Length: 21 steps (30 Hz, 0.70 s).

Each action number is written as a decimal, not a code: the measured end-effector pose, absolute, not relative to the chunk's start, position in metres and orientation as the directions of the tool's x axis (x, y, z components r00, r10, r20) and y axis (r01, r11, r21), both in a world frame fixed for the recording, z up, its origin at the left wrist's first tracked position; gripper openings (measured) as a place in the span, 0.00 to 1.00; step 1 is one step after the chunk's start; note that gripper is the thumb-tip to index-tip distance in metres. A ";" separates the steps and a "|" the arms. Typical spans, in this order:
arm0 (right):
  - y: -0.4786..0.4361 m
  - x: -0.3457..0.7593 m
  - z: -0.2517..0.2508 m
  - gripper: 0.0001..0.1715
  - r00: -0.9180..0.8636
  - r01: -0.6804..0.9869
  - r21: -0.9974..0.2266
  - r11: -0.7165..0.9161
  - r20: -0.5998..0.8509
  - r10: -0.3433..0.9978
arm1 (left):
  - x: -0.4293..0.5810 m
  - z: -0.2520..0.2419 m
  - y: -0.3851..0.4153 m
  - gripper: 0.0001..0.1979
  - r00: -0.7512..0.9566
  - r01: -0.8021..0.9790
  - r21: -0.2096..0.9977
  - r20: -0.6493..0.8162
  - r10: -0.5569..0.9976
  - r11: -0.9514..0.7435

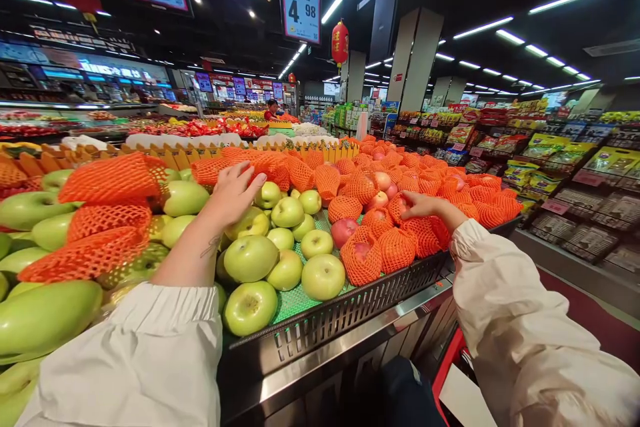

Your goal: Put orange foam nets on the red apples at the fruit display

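Note:
My left hand (235,193) reaches over a pile of green apples (285,240), fingers stretched out and resting on one apple near the back of the pile. My right hand (423,205) lies among red apples in orange foam nets (395,247), its fingers curled around one netted red apple (400,203). Both arms wear white sleeves. The fruit lies in a black slatted display bin (350,310) on green matting.
More green apples and orange nets (105,180) fill the left side. Price signs (300,0) hang overhead. Shelves of packaged goods (575,173) line an aisle at right. A person in red (271,109) stands far back. A red cart edge (450,360) sits below.

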State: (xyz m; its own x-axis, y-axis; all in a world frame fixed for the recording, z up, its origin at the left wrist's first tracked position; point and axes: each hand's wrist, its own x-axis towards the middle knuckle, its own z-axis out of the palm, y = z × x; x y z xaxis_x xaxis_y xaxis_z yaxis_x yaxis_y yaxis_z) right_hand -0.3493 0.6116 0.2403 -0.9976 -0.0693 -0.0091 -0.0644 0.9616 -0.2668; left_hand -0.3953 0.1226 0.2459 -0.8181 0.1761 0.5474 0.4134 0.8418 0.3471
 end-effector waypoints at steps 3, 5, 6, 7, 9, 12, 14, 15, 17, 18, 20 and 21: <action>0.609 -0.351 0.245 0.47 -0.999 0.008 -0.246 0.969 -0.044 -0.003 | -0.393 0.248 0.123 0.47 -0.828 0.411 0.351 0.529 0.184 0.842; 0.610 -0.348 0.252 0.57 -0.997 0.070 -0.189 0.980 0.017 0.075 | -0.391 0.250 0.125 0.46 -0.836 0.405 0.351 0.516 0.187 0.844; 0.611 -0.345 0.257 0.61 -0.994 0.081 -0.162 0.983 0.063 0.092 | -0.389 0.251 0.125 0.45 -0.839 0.403 0.349 0.509 0.190 0.846; 0.613 -0.342 0.262 0.62 -0.991 0.072 -0.150 0.986 0.104 0.088 | -0.387 0.252 0.126 0.45 -0.842 0.401 0.346 0.504 0.193 0.848; 0.618 -0.338 0.274 0.56 -0.991 0.007 -0.167 0.986 0.128 0.029 | -0.385 0.254 0.128 0.46 -0.847 0.395 0.341 0.495 0.195 0.853; 0.618 -0.345 0.290 0.38 -0.991 -0.037 -0.184 0.982 0.132 -0.012 | -0.385 0.254 0.130 0.46 -0.854 0.389 0.332 0.480 0.201 0.859; 0.610 -0.362 0.296 0.32 -0.983 0.012 -0.187 0.982 0.179 0.046 | -0.387 0.252 0.130 0.45 -0.853 0.398 0.322 0.475 0.217 0.859; 0.603 -0.373 0.296 0.32 -0.973 0.054 -0.214 0.975 0.206 0.100 | -0.388 0.251 0.129 0.44 -0.850 0.407 0.317 0.476 0.228 0.857; 0.586 -0.398 0.293 0.29 -0.949 0.143 -0.310 0.940 0.228 0.219 | -0.390 0.250 0.128 0.43 -0.835 0.430 0.312 0.494 0.242 0.847; 0.577 -0.410 0.289 0.27 -0.941 0.178 -0.351 0.919 0.214 0.264 | -0.390 0.250 0.128 0.41 -0.822 0.446 0.310 0.513 0.247 0.840; 0.561 -0.431 0.278 0.23 -0.932 0.238 -0.414 0.879 0.157 0.326 | -0.388 0.252 0.128 0.38 -0.782 0.484 0.305 0.571 0.249 0.820; 0.556 -0.438 0.272 0.22 -0.931 0.255 -0.435 0.864 0.133 0.341 | -0.386 0.253 0.128 0.36 -0.757 0.506 0.302 0.604 0.248 0.808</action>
